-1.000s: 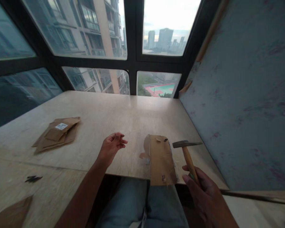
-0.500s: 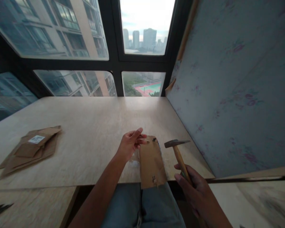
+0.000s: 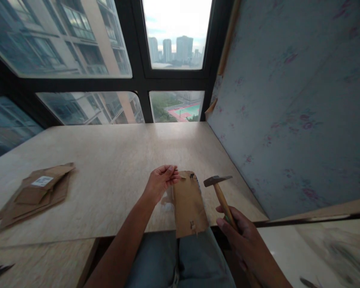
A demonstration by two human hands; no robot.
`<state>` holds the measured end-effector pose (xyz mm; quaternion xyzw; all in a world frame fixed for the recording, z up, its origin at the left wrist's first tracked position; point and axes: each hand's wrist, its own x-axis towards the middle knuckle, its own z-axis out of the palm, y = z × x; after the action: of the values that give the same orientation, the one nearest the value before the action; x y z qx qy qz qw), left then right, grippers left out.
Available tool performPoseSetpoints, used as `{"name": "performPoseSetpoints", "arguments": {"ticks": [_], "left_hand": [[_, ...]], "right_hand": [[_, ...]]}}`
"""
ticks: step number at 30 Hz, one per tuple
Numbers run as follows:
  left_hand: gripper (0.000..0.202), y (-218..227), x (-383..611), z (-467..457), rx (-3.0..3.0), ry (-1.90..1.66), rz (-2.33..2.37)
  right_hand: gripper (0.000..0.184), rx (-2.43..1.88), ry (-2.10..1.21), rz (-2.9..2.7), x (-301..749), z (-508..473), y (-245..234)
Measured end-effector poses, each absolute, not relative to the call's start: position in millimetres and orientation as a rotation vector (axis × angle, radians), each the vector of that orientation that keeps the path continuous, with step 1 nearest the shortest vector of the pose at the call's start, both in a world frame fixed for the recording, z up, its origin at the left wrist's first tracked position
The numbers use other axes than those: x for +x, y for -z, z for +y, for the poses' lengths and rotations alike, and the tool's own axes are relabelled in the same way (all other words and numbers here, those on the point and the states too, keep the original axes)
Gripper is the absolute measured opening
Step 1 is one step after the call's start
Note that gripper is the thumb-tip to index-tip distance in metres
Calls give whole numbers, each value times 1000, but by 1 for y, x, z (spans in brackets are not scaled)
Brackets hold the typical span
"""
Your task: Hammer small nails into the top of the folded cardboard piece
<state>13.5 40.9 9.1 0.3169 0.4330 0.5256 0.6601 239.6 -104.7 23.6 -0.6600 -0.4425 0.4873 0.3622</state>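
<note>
My right hand is wrapped round the wooden handle of a hammer, its dark metal head raised to the right of the cardboard. A flat piece of brown cardboard juts over the table's front edge above my legs. Small dark marks or bits show near its top and bottom ends. At its upper left, my left hand is closed, thumb against forefinger, on a small thin piece whose kind is too small to tell. Beside the cardboard's left side lies a crumpled clear scrap.
Flat brown paper packets with a white label lie stacked on the left of the table. A dark object rests at the lower left. A flowered wall bounds the right side; windows stand behind.
The fingers of my left hand have drawn together into a tighter pinch. The whole view has shifted slightly, while the hammer and cardboard keep nearly the same places.
</note>
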Motion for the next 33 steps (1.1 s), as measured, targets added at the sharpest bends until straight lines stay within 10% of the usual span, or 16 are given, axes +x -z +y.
{"name": "performPoseSetpoints", "arguments": {"ticks": [33], "left_hand": [[30,15,45,45,1828,-1322,1313]], "right_hand": [[53,-1652,-1351,-1146,247,-100,-8]]}}
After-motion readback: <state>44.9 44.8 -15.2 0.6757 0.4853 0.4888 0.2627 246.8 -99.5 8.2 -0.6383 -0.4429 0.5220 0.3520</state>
